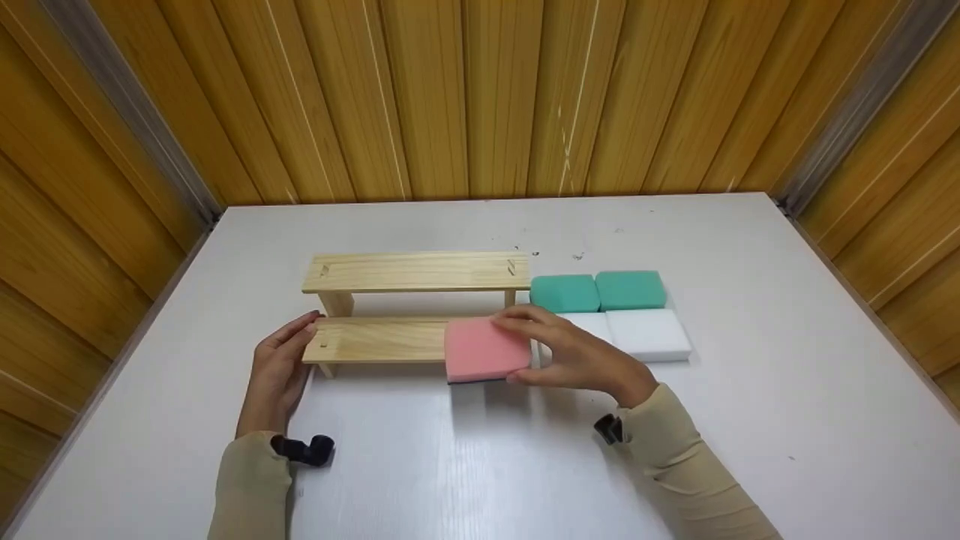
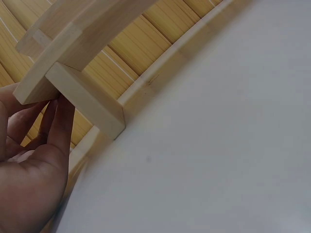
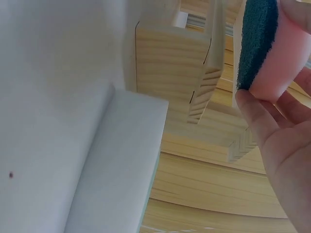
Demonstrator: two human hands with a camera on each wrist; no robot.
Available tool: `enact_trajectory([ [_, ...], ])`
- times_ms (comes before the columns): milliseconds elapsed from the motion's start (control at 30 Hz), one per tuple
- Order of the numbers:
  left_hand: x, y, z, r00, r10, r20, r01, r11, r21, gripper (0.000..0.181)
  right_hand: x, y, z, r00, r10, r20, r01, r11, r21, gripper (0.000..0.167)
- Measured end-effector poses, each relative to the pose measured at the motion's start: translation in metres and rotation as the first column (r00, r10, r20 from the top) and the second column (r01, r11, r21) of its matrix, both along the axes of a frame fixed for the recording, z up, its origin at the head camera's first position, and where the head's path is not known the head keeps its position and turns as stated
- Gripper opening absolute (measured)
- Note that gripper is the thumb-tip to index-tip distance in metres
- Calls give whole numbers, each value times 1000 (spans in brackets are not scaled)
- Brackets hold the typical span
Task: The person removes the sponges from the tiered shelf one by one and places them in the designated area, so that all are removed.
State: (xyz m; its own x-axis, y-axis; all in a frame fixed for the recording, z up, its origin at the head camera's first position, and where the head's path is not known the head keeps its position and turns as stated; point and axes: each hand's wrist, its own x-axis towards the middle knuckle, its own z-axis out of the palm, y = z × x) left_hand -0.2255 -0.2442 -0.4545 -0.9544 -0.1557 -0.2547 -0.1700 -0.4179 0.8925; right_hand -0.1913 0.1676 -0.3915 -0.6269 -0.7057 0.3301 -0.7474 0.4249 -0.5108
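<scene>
A two-tier wooden stand [image 1: 382,339] sits on the white table, its higher step at the back. At the left end of the lower step, my left hand [image 1: 274,367] grips the board's edge; in the left wrist view the fingers curl beneath it beside the leg [image 2: 90,102]. My right hand [image 1: 574,349] holds a pink sponge [image 1: 487,349] between thumb and fingers over the right end of the lower step. The sponge's dark blue-green scouring side [image 3: 257,41] faces down toward the board, with a gap showing in the right wrist view.
Two green sponges [image 1: 631,290] lie right of the stand. In front of them are white sponge blocks [image 1: 649,334], one partly hidden by my right hand. The white table [image 1: 375,465] meets yellow wood-look panel walls [image 1: 495,97] at the back and sides.
</scene>
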Motion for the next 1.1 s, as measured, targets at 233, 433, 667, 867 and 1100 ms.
enact_trajectory([
  [233, 0, 0, -1, 1000, 3, -4, -3, 1000, -8, 19, 1, 9, -1, 1000, -19, 3, 19, 1000, 20, 65],
  [433, 0, -1, -1, 1000, -2, 5, 2, 999, -36, 20, 3, 17, -1, 999, -45, 26, 45, 999, 32, 66],
  [667, -1, -1, -2, 1000, -8, 10, 8, 999, -44, 21, 4, 28, -4, 998, -54, 27, 53, 998, 29, 67],
  [867, 1, -1, -3, 1000, -13, -12, 12, 998, -66, 18, 4, 37, -7, 999, -36, 5, 36, 999, 19, 68],
  [1100, 1, -2, -2, 1000, -10, -24, 8, 999, -43, 18, 6, 46, -8, 999, -45, 10, 45, 999, 25, 69],
])
